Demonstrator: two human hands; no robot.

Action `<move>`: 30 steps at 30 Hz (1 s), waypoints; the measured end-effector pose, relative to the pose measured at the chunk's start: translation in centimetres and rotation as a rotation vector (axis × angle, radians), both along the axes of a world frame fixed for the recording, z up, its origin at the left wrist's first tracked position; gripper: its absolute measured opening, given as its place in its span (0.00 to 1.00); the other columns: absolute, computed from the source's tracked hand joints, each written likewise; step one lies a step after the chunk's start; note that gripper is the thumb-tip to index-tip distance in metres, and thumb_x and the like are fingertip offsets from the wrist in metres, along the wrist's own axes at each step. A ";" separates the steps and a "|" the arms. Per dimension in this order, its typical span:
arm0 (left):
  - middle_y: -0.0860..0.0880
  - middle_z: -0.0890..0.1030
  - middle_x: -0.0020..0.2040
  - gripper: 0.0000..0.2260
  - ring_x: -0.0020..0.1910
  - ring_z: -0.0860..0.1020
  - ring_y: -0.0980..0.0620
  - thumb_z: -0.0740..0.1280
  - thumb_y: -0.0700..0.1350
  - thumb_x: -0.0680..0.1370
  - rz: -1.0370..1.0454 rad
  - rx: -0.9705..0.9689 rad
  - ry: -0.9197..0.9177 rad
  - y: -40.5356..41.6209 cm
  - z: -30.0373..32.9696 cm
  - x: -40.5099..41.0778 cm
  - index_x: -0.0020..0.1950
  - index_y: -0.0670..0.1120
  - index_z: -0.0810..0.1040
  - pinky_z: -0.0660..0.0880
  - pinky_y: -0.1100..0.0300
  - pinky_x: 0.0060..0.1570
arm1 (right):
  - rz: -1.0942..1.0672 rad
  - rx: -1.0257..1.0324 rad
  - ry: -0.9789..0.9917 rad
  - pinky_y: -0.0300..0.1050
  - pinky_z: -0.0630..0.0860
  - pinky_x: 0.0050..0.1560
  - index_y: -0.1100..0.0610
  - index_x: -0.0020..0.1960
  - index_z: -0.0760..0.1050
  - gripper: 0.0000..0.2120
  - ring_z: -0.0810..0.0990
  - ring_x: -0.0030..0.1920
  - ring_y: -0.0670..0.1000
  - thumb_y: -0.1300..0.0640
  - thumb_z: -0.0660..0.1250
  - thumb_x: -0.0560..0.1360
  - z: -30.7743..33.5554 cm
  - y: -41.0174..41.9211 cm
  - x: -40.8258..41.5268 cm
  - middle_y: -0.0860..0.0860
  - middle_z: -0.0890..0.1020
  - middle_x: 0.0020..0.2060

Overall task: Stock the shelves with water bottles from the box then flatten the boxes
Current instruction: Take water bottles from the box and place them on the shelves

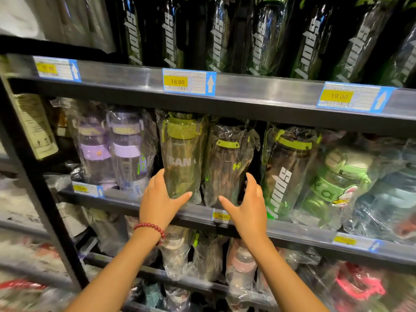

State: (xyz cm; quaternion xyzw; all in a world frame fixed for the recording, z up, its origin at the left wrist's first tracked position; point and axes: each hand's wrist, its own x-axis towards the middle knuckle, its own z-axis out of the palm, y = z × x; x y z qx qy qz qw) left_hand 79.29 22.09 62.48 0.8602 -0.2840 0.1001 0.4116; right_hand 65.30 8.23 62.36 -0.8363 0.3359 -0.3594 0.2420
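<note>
Two plastic-wrapped bottles with olive-green lids stand side by side on the middle shelf (198, 212): a clear bottle (181, 158) and a darker bottle (227, 163). My left hand (161, 199), with a red bead bracelet on the wrist, rests against the lower left side of the clear bottle, fingers spread. My right hand (246, 203) is at the lower right side of the darker bottle, fingers apart, thumb pointing left. Neither hand is closed around a bottle. No box is in view.
Purple-lidded bottles (126, 149) stand to the left, a green "sport" bottle (286, 172) and a cartoon-printed bottle (335, 183) to the right. Black sport bottles (216, 34) fill the shelf above. Wrapped bottles crowd the lower shelves. A black upright post (33, 176) stands at left.
</note>
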 end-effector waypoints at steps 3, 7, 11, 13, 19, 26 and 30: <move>0.46 0.67 0.71 0.38 0.69 0.67 0.46 0.71 0.59 0.71 0.039 0.110 -0.130 1.6 0.3 -1.9 0.74 0.45 0.60 0.67 0.52 0.65 | 0.065 -0.147 0.042 0.49 0.72 0.60 0.55 0.74 0.61 0.35 0.68 0.68 0.54 0.46 0.71 0.72 -0.3 0.4 -1.7 0.52 0.68 0.68; 0.45 0.76 0.61 0.33 0.62 0.73 0.44 0.74 0.56 0.68 0.088 0.275 -0.329 4.5 -0.8 -6.4 0.68 0.43 0.70 0.71 0.51 0.62 | 0.287 -0.401 0.121 0.53 0.77 0.52 0.59 0.64 0.73 0.27 0.76 0.58 0.59 0.50 0.75 0.69 -1.8 1.6 -3.9 0.54 0.78 0.57; 0.45 0.78 0.53 0.29 0.53 0.76 0.43 0.76 0.54 0.65 0.178 0.439 -0.395 8.3 -4.2 -14.1 0.60 0.42 0.75 0.76 0.52 0.53 | 0.556 -0.546 0.235 0.53 0.80 0.48 0.60 0.60 0.75 0.28 0.79 0.53 0.60 0.49 0.77 0.64 -5.9 3.8 -7.4 0.56 0.79 0.54; 0.44 0.78 0.51 0.28 0.51 0.77 0.43 0.77 0.54 0.64 0.263 0.482 -0.351 10.1 -6.3 -18.5 0.59 0.42 0.75 0.78 0.51 0.48 | 0.682 -0.551 0.257 0.53 0.80 0.47 0.60 0.60 0.75 0.26 0.79 0.52 0.61 0.49 0.73 0.66 -8.3 5.3 -9.6 0.57 0.79 0.53; 0.41 0.78 0.51 0.26 0.49 0.77 0.39 0.73 0.52 0.65 0.499 0.602 -0.077 16.3 -12.4 -30.0 0.58 0.41 0.76 0.77 0.49 0.45 | 0.981 -0.527 0.306 0.51 0.80 0.45 0.59 0.55 0.79 0.25 0.81 0.49 0.60 0.48 0.74 0.62 -14.3 11.7 -15.0 0.57 0.82 0.50; 0.42 0.80 0.50 0.30 0.44 0.80 0.42 0.80 0.50 0.58 0.733 0.593 0.265 21.2 -18.0 -43.4 0.55 0.41 0.77 0.77 0.54 0.41 | 1.382 -0.474 0.336 0.53 0.79 0.51 0.56 0.60 0.72 0.23 0.80 0.52 0.58 0.49 0.69 0.68 -20.5 18.0 -21.9 0.56 0.80 0.54; 0.44 0.81 0.49 0.29 0.44 0.81 0.44 0.80 0.52 0.58 0.820 0.598 0.472 23.0 -20.3 -48.0 0.55 0.42 0.80 0.79 0.54 0.42 | 1.538 -0.511 0.467 0.50 0.80 0.47 0.52 0.58 0.70 0.35 0.82 0.48 0.56 0.47 0.80 0.57 -22.2 20.4 -23.6 0.53 0.82 0.50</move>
